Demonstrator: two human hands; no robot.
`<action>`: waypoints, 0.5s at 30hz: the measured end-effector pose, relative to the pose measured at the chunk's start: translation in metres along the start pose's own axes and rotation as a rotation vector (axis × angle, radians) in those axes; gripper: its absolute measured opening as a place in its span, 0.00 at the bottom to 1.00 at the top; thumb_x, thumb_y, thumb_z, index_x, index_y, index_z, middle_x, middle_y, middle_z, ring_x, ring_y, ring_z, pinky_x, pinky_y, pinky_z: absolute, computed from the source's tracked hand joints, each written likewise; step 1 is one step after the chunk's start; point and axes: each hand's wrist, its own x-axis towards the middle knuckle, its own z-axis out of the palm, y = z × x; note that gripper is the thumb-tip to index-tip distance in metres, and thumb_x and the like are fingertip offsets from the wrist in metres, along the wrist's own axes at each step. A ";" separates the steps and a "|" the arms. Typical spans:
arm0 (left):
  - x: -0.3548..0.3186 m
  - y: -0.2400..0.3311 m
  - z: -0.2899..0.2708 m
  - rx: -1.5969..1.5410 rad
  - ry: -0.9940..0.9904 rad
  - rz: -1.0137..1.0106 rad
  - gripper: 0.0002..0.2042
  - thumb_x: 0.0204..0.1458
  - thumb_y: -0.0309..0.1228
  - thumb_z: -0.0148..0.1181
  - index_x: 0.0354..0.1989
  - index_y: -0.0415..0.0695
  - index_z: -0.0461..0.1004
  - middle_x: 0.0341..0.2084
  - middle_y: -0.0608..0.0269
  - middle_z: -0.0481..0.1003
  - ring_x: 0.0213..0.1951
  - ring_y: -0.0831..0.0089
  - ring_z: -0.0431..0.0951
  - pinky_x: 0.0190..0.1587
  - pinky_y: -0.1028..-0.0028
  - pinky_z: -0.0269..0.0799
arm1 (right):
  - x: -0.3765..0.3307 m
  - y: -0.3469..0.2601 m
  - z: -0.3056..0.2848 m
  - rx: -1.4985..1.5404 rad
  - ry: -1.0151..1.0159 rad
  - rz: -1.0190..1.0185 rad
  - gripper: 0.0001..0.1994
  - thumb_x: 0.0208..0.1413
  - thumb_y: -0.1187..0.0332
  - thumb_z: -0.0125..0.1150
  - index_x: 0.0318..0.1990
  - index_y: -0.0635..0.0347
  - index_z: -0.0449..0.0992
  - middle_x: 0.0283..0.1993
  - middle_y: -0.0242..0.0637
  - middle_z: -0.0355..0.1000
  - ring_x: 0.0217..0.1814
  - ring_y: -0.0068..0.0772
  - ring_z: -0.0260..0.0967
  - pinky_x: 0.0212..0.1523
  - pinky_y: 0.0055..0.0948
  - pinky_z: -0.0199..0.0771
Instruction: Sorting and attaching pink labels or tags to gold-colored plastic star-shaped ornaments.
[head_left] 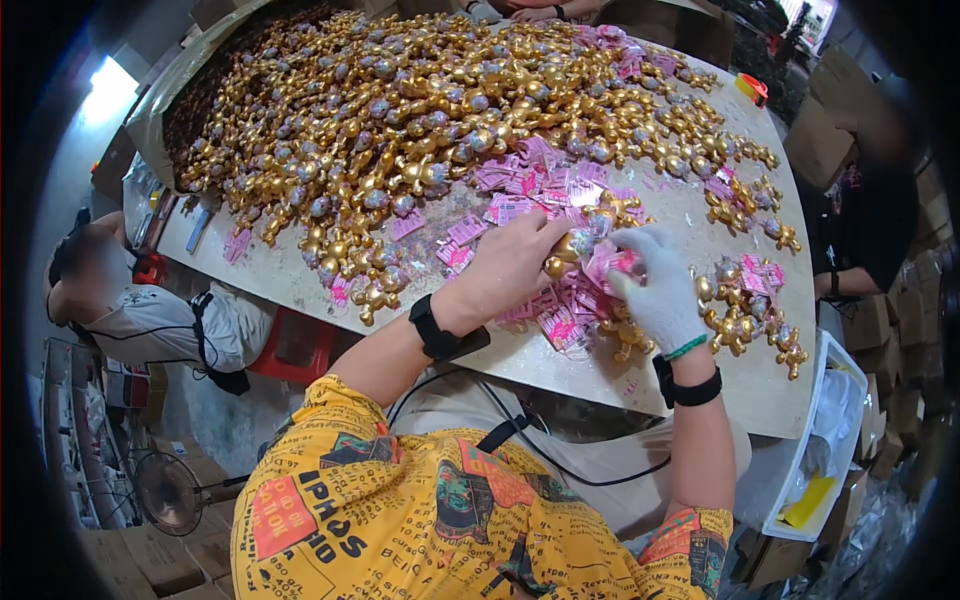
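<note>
My bare left hand (512, 262) is closed round a small shiny gold bear figurine (568, 250), its fingers partly covering it. Close against it, my right hand (655, 285), in a white knit glove with a green cuff, pinches a pink printed packet (602, 264) at the figurine's side. Beneath both hands lies a heap of pink packets (568, 318), and a few gold figurines (628, 338) stick out below the gloved hand. More pink packets (530, 178) are scattered just beyond my hands.
A great mound of gold figurines (400, 120) covers the far part of the pale table (440, 345). Smaller clusters (745, 310) lie at right. A white bin (825, 440) stands by the right edge. One person sits at left, another is at right; more hands show at the far side.
</note>
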 end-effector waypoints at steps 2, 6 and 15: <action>0.001 0.003 -0.001 -0.096 -0.011 0.017 0.19 0.44 0.36 0.60 0.45 0.45 0.66 0.29 0.56 0.68 0.31 0.59 0.72 0.31 0.65 0.68 | -0.002 0.011 0.006 -0.035 -0.020 -0.066 0.09 0.42 0.68 0.60 0.33 0.61 0.74 0.41 0.42 0.66 0.44 0.40 0.65 0.45 0.31 0.66; 0.000 0.002 -0.008 -0.119 -0.032 -0.011 0.20 0.44 0.36 0.60 0.46 0.45 0.66 0.31 0.55 0.69 0.33 0.57 0.72 0.32 0.65 0.68 | 0.003 0.021 -0.012 0.119 -0.037 -0.114 0.08 0.45 0.68 0.59 0.30 0.63 0.74 0.45 0.43 0.64 0.46 0.37 0.64 0.47 0.30 0.64; 0.001 0.004 -0.012 -0.454 -0.324 -0.013 0.19 0.46 0.36 0.58 0.46 0.42 0.67 0.31 0.52 0.72 0.33 0.56 0.72 0.35 0.66 0.68 | -0.001 0.005 -0.015 1.712 -0.350 0.012 0.17 0.59 0.60 0.43 0.38 0.68 0.70 0.30 0.36 0.68 0.30 0.31 0.63 0.32 0.23 0.65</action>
